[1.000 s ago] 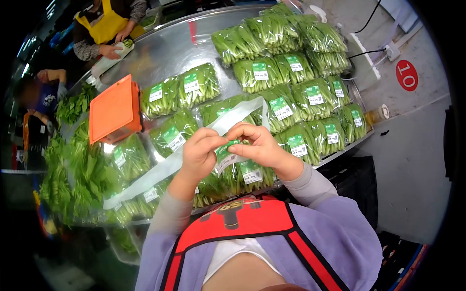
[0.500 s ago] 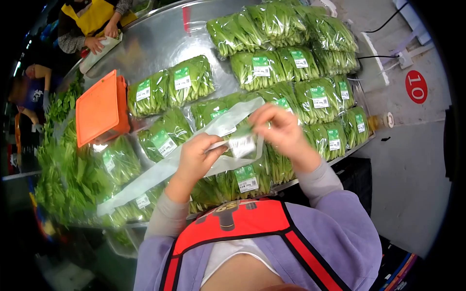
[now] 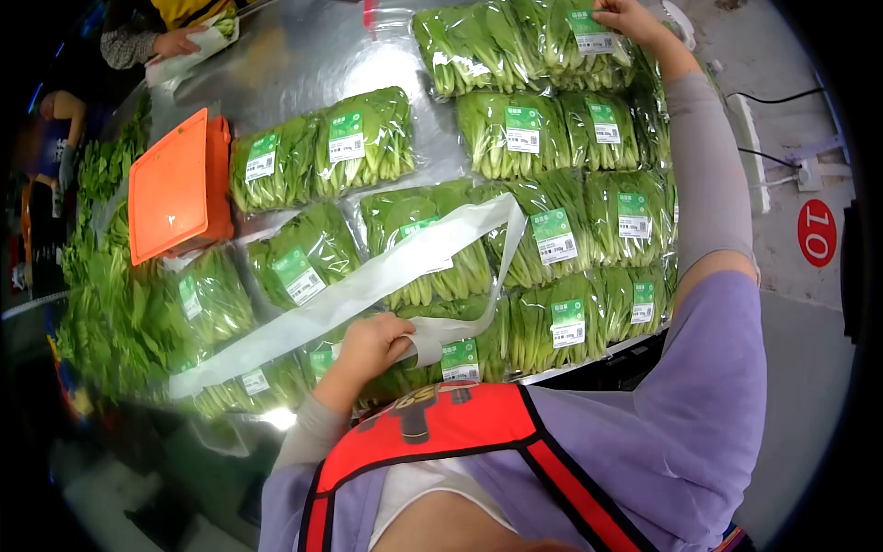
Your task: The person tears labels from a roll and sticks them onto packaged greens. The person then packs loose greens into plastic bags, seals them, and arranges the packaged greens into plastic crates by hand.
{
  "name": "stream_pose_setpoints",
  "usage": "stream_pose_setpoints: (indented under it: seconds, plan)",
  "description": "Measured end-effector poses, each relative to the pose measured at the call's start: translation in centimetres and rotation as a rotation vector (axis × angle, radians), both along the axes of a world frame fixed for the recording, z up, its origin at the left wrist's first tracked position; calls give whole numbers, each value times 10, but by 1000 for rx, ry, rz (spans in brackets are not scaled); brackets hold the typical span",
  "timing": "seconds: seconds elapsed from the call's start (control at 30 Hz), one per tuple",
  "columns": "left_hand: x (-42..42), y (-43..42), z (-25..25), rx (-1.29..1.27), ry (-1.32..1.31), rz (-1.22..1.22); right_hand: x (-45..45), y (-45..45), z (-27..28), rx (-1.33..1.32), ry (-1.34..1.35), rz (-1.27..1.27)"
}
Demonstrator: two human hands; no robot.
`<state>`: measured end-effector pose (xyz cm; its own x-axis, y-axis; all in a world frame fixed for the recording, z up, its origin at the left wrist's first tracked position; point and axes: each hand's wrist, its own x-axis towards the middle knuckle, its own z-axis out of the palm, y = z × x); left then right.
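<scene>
My left hand (image 3: 370,348) is closed around a long white paper strip (image 3: 359,281), probably label backing. The strip loops up over the bagged greens and trails away to the lower left. At the upper right, my right hand (image 3: 633,20) reaches far out, its fingers pinched at the edge of a green-and-white label (image 3: 590,33). That label lies against a clear bag of leafy greens (image 3: 552,55) in the top row. Whether it is fully stuck down I cannot tell. Another bag of greens (image 3: 474,55) beside it shows no label.
Several labelled bags (image 3: 510,138) lie in rows on the metal table (image 3: 303,64). An orange plastic box (image 3: 175,189) stands at left, near loose greens (image 3: 120,322). Across the table, a co-worker's hand (image 3: 179,41) holds wrapped greens. Cables (image 3: 773,161) run at right.
My right hand has moved from near my left hand to the top-right bag, carrying the label. My left hand has dropped slightly, still holding the strip. The view has shifted a little.
</scene>
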<state>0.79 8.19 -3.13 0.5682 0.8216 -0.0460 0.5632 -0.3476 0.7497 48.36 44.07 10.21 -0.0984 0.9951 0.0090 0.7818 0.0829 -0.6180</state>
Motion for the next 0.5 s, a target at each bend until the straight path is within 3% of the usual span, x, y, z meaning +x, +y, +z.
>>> stream_pose_setpoints:
  seconds: [0.07,0.2,0.27,0.3,0.4,0.43,0.5]
  plan:
    - [3,0,-1,-22,0,21,4,23,-14,59,-177,-16]
    - [5,1,-3,-84,26,34,8,40,-47,95,-243,-43]
    - [4,1,-5,-95,41,41,10,42,-66,329,-371,-184]
    - [4,2,-6,-93,37,53,-3,32,-65,320,-367,-179]
    - [4,5,-5,-88,21,73,-33,2,-52,476,-443,-410]
    - [5,6,-3,-85,7,81,-19,10,-65,474,-442,-413]
    - [5,9,-2,-69,10,70,16,33,-101,728,-424,-695]
